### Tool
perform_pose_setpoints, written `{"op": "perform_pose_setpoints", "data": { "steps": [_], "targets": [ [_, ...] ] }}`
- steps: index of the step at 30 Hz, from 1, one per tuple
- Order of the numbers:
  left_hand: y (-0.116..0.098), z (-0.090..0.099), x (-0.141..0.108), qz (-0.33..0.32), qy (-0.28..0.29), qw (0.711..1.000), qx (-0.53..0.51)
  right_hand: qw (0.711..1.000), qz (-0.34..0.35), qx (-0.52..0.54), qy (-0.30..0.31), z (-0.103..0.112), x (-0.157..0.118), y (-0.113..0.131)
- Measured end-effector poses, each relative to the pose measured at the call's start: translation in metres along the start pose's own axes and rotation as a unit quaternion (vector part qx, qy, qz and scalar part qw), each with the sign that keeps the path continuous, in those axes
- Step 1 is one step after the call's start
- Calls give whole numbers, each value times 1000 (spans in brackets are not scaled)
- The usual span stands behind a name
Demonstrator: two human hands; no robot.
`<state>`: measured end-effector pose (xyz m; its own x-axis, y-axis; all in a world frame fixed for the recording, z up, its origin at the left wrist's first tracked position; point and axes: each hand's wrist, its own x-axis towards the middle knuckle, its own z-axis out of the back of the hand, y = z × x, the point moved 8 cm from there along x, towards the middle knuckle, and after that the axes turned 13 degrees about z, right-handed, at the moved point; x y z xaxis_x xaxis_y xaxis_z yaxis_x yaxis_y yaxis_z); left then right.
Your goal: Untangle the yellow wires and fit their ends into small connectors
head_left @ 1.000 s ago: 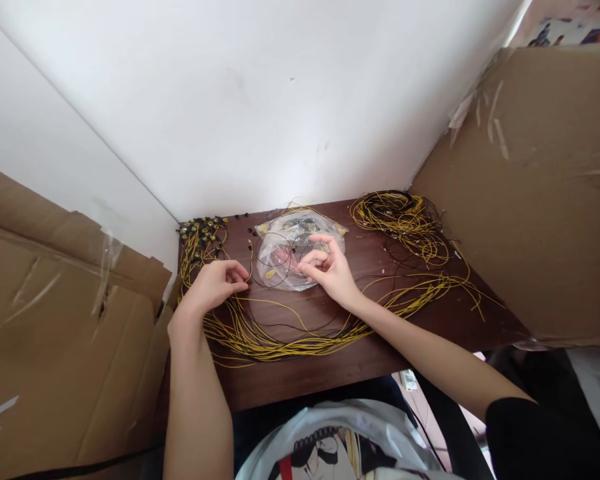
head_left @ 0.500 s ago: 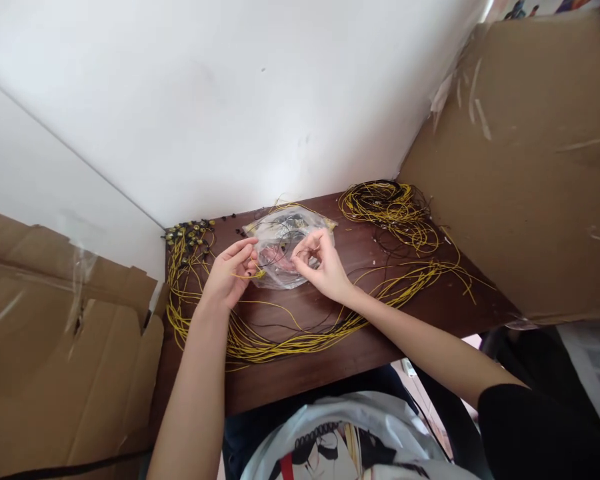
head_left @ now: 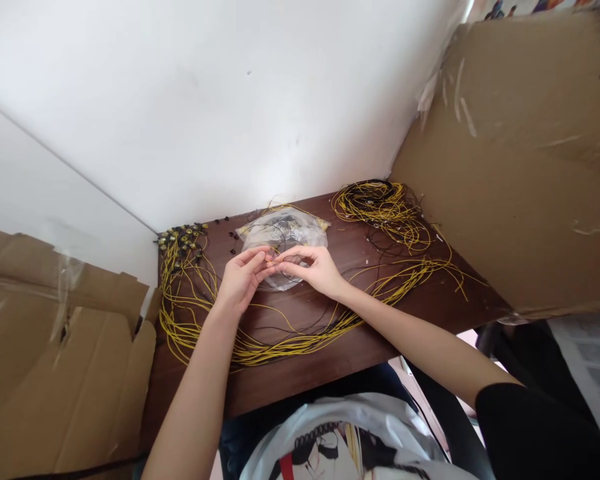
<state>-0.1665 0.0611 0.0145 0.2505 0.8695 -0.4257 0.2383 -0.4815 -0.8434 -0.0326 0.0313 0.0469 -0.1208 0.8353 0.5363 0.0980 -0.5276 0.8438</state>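
Above the middle of the dark table (head_left: 320, 360), my left hand (head_left: 245, 275) and my right hand (head_left: 314, 268) meet at the fingertips. Each hand is pinched closed; a small part and thin wire seem to be between them, too small to make out fully. Thin dark wire loops up behind the fingers. Under and behind the hands lies a clear plastic bag (head_left: 300, 230) with dark and yellow pieces inside. A long bundle of yellow and black wires (head_left: 290, 347) curves across the table in front of the bag.
Small black and yellow parts (head_left: 183, 239) on wire ends cluster at the back left. A coiled tangle of yellow and black wires (head_left: 375, 202) lies at the back right. Cardboard stands at the left (head_left: 95, 373) and right (head_left: 520, 167), with a white wall (head_left: 220, 120) behind.
My hands were apart with wire between them; now their fingertips have come together. My left hand has moved right and its fingers have closed further. The view has shifted slightly.
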Motion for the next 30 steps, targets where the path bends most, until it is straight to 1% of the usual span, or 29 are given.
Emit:
{"op": "perform_pose_setpoints", "data": {
  "steps": [2, 4, 6, 8, 10, 11, 13, 16, 20, 23, 27, 29, 30],
  "targets": [
    [-1, -2, -2, -21, -7, 998, 53, 1000, -6, 10, -11, 5, 2, 0],
    [-6, -3, -5, -65, -39, 989, 128, 999, -9, 12, -30, 11, 5, -1],
    [-16, -3, -12, -146, -91, 962, 211, 999, -11, -7, -50, 18, 7, -3],
    [-26, -8, -21, -233, -132, 923, 276, 998, -10, -34, -50, 22, 8, -4],
    [-32, -15, -29, -294, -141, 891, 316, 998, -9, -51, -30, 20, 7, -6],
    [-34, -19, -32, -311, -137, 882, 328, 998, -11, -52, -15, 17, 6, -6],
    [-34, -25, -36, -328, -120, 875, 336, 999, -19, -41, 13, 12, 4, -9],
    [-32, -32, -38, -329, -93, 882, 325, 999, -31, -14, 33, 6, 1, -12],
    [-30, -33, -37, -318, -92, 893, 304, 999, -25, -16, 24, 7, 1, -12],
    [-27, -29, -34, -299, -93, 911, 270, 999, -19, -30, 30, 7, 2, -10],
    [-20, -20, -25, -238, -89, 948, 193, 993, -18, -87, 75, 3, 1, -9],
    [-20, -17, -23, -227, -90, 953, 181, 989, -13, -114, 90, 1, 1, -9],
    [-20, -17, -23, -232, -90, 950, 190, 989, -11, -119, 91, 1, 1, -8]
  ]
}}
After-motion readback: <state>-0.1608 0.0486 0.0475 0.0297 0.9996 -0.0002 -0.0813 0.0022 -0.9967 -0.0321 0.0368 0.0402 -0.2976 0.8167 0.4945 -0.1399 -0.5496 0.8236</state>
